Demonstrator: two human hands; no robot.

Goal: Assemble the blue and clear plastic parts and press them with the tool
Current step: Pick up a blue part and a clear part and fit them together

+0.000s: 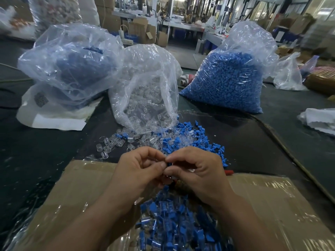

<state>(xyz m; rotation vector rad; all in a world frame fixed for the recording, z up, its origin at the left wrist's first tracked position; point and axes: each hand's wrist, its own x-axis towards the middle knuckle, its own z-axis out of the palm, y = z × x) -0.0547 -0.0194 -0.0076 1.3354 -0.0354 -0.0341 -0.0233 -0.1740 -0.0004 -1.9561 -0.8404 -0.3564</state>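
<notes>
Blue part (169, 164): head view only. It sits where the fingertips of both grips meet, on the camera side of the clear-parts bag (145, 91), held up off the table (253, 142).

- Left grip (139, 171): thumb and forefinger pinched together on the left end of that piece. I can't tell whether a clear shell is in there too; it's hidden.
- Right grip (197, 171): pinching the right end, other fingers curled. There's a clear glint in the palm, likely a spare clear part.
- Both grips are equally near and touch at the piece. Its long axis is too small to read. My guess is the mating push runs left-right, grip to grip.
- Loose pile (183, 142) of blue and clear parts lies at the bag's mouth, between the bag and the grips.
- Cardboard box (81, 187) is nearer the camera than the bag, under the wrists, and holds joined pieces (172, 223).
- Blue-parts bag (226, 84) stands right of the clear-parts bag, and another bag (72, 66) stands left of it.
- Red tip (229, 172) peeks out beyond the right grip, on the bag's camera side. It may be the press tool, unconfirmed.

Judged step: hand-fit under way, pressing not yet done.
</notes>
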